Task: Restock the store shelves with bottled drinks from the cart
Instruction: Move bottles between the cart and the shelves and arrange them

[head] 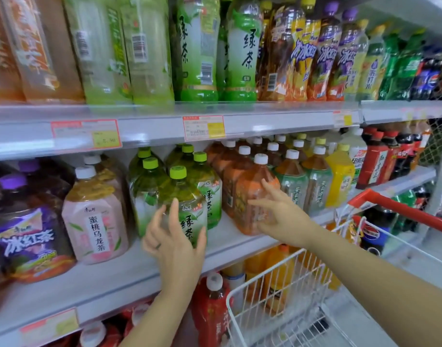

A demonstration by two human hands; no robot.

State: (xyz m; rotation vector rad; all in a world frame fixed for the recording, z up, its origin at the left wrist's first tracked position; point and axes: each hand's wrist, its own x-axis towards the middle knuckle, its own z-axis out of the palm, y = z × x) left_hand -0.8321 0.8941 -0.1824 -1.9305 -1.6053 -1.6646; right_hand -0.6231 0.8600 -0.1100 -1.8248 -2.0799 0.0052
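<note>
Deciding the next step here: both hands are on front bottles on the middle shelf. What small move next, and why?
Probably nudge the green tea bottle back with the left hand: it stands ahead of its row, near the shelf lip, under spread fingers. The right hand touches the orange-labelled tea bottle beside it.

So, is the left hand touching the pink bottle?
Apart. The head view shows bare shelf and a green bottle between the left hand and the pink bottle.

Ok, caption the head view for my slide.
Left hand on a green tea bottle, right hand on an orange bottle, cart alongside.
</note>
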